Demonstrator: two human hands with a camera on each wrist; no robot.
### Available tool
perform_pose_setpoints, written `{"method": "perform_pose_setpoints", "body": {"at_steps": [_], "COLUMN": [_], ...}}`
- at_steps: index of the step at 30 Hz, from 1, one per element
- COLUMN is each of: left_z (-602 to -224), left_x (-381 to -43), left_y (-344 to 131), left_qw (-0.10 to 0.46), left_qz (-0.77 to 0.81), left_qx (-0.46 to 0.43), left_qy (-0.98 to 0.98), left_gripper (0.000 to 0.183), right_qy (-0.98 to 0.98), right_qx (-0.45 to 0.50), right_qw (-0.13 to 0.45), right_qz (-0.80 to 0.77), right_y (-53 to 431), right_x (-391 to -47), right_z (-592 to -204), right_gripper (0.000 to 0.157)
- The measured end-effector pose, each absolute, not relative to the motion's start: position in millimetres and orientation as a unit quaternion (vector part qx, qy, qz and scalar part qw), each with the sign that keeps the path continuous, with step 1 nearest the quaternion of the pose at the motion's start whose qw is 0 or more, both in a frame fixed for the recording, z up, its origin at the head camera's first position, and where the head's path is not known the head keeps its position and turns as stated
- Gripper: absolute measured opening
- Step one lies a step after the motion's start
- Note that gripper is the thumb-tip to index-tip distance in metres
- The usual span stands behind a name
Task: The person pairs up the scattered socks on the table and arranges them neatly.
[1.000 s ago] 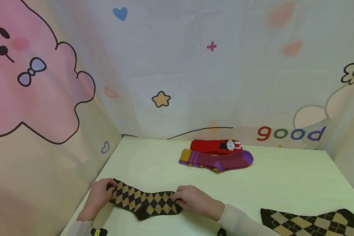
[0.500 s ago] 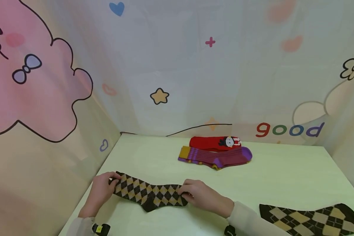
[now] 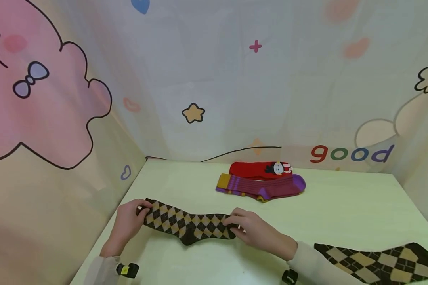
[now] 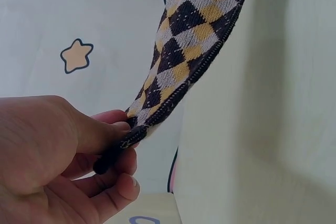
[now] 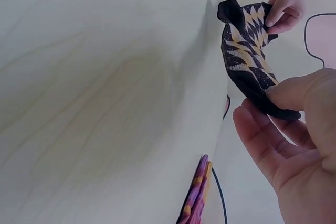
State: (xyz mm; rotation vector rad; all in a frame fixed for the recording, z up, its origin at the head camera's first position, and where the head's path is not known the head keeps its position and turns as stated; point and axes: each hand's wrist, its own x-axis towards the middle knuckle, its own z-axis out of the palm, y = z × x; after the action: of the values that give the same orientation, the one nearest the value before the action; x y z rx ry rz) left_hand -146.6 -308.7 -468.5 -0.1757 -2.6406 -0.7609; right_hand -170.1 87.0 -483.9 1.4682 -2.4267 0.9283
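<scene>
A sock [image 3: 185, 221] with black, yellow and grey diamonds is stretched between my two hands, held up off the table. My left hand [image 3: 128, 219] pinches its cuff between thumb and fingers; the dark cuff edge [image 4: 123, 142] shows in the left wrist view. At the other end my right hand [image 3: 255, 231] pinches the black toe [image 5: 273, 107], thumb on one side and fingers on the other. The dark heel [image 3: 188, 235] hangs down midway. A second sock with larger diamonds [image 3: 378, 264] lies flat at the right, partly covered by my right sleeve.
Toward the back of the pale table [image 3: 342, 209] lie maroon and purple socks [image 3: 260, 188] with mustard cuffs. Red socks [image 3: 251, 170] with a cartoon figure lie just behind them. A printed curtain [image 3: 221, 79] encloses the back and sides.
Both hands have lifted the diamond sock up and carried it forward and slightly to the right, keeping hold of both ends. The other socks stay where they lie.
</scene>
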Motion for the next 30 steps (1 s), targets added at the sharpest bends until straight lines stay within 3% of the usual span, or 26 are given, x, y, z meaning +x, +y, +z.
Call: {"method": "perform_pose_setpoints", "body": {"at_steps": [30], "left_z": [-465], "left_x": [-155], "left_y": [-277], "left_qw": [0.209], "left_qz": [-0.309], "left_qx": [-0.094], "left_qy": [-0.923], "left_gripper": [0.013], "right_qy": [-0.803], "right_qx": [0.456], "right_qw": [0.158], "right_qz": [0.349], "right_y": [135], "right_x": [-167], "right_z": [-470], "right_gripper": [0.031]}}
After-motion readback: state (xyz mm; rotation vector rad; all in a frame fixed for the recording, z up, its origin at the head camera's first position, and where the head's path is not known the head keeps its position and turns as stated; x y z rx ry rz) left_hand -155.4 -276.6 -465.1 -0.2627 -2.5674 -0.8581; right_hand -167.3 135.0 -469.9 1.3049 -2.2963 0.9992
